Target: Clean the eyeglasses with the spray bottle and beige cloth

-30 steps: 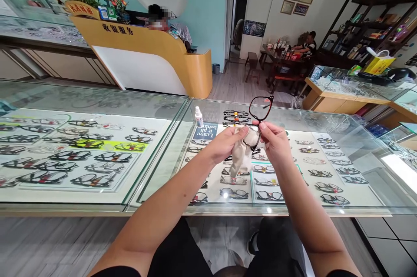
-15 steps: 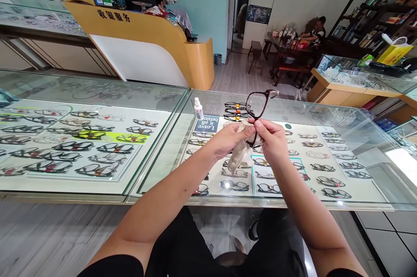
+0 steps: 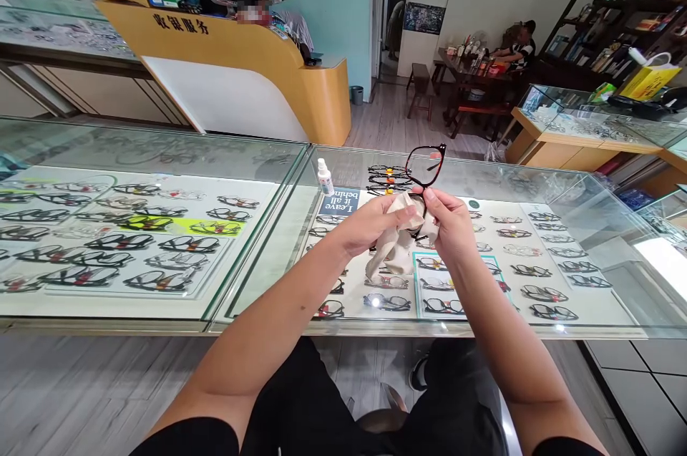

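Observation:
Dark-framed eyeglasses [image 3: 441, 161] are held upright on end above the glass counter, one lens up and the other low between my hands. My right hand [image 3: 449, 218] pinches the frame near the bridge. A pale cleaning cloth [image 3: 396, 245] is in my left hand [image 3: 370, 227], closed with its thumb on top, and the cloth wraps around the lower lens. Part of that lens is hidden by cloth and fingers. Beyond my left hand a small white spray bottle [image 3: 325, 177] stands on the counter beside a dark printed card [image 3: 343, 202].
Below my hands is a glass display counter [image 3: 257, 331] with rows of eyeglasses inside. Several stacked frames [image 3: 387, 177] lie just past the held pair. Farther off are a cashier desk [image 3: 225, 48] with a person behind it and a dark table [image 3: 472, 62] with a seated person.
The held eyeglasses have turned slightly, so the temple arm no longer sticks out at upper right. The cloth has spread and shifted over the lower lens, and the view has moved a little.

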Demonstrator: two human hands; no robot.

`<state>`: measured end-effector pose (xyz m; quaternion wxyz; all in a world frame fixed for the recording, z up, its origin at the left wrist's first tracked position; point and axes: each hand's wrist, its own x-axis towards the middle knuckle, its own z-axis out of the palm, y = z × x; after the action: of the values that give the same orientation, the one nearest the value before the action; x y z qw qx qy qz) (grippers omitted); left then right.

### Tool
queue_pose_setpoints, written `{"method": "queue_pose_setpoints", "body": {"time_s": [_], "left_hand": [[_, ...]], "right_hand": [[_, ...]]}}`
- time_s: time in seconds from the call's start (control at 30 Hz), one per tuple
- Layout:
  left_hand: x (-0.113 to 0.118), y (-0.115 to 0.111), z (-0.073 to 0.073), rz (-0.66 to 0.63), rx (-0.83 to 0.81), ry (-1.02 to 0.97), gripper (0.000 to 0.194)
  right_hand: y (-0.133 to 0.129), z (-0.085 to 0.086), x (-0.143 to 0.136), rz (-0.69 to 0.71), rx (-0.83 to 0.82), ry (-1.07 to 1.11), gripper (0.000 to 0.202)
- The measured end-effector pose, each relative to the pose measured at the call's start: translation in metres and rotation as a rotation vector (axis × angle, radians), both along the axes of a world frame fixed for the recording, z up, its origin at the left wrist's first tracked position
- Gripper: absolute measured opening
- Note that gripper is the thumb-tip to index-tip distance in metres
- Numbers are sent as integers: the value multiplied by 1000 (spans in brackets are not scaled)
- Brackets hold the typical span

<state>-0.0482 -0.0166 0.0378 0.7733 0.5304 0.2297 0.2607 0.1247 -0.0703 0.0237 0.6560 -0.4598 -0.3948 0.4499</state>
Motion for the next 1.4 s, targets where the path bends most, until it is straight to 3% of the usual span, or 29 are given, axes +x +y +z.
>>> {"method": "queue_pose_setpoints", "body": {"time_s": [0.27, 0.53, 0.73, 0.93, 1.1, 1.3, 1.4], "left_hand": [[1, 2, -4, 40, 112, 29, 65], [14, -6, -9, 198, 122, -72, 67], [13, -3, -11, 152, 126, -129, 68], [4, 0, -5, 62, 217, -115, 60], [5, -2, -4, 69, 173, -74, 65], [18, -5, -16, 221, 116, -91, 71], [19, -4, -19, 223, 102, -83, 77]], "right_hand": [[-1, 5, -4, -45, -1, -28, 50], [-7, 5, -11, 7, -1, -42, 49], [-6, 2, -4, 9, 10, -65, 50], [0, 3, 3, -35, 17, -4, 57], [-1, 6, -1, -15, 0, 54, 52], [-4, 7, -12, 13, -15, 3, 49], [-4, 5, -12, 33, 22, -12, 47]]}}
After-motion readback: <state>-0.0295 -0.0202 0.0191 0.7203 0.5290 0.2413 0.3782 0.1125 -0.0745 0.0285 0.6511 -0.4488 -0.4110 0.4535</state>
